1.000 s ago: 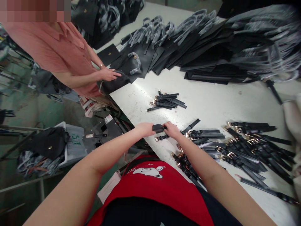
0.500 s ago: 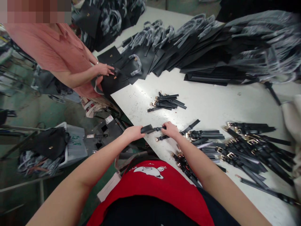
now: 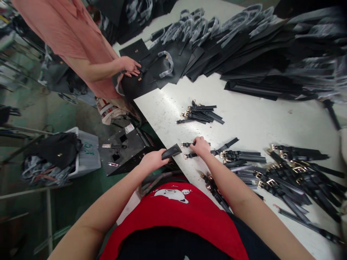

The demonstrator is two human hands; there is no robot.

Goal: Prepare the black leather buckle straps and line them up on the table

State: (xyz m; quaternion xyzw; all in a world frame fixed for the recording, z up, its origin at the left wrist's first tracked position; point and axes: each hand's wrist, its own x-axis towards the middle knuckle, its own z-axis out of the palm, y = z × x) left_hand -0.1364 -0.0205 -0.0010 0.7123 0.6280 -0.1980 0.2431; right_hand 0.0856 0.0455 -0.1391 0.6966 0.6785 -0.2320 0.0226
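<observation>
scuffed white tabletop (image 3: 249, 115) strewn with buckled straps (image 3: 292, 169), black bags (image 3: 244, 54) heaped behind, green floor (image 3: 67, 115) beside. left hand (image 3: 153, 161) has its grip pinching a black tab (image 3: 172, 151); right hand (image 3: 201, 146), grip closed on a short strap (image 3: 186, 144).

White table (image 3: 252, 119). Strap bundle (image 3: 199, 113), 12 o'clock, lying apart on bare tabletop. Strap heap (image 3: 292, 173), 4 o'clock, gold buckles. Flat black bags (image 3: 244, 50), 12 to 2 o'clock, overlapping, handles wrapped. Co-worker (image 3: 78, 39) in pink, 10 o'clock, one hand (image 3: 130, 65) on a bag (image 3: 151, 74). Crate (image 3: 88, 153) on floor, 9 o'clock.
</observation>
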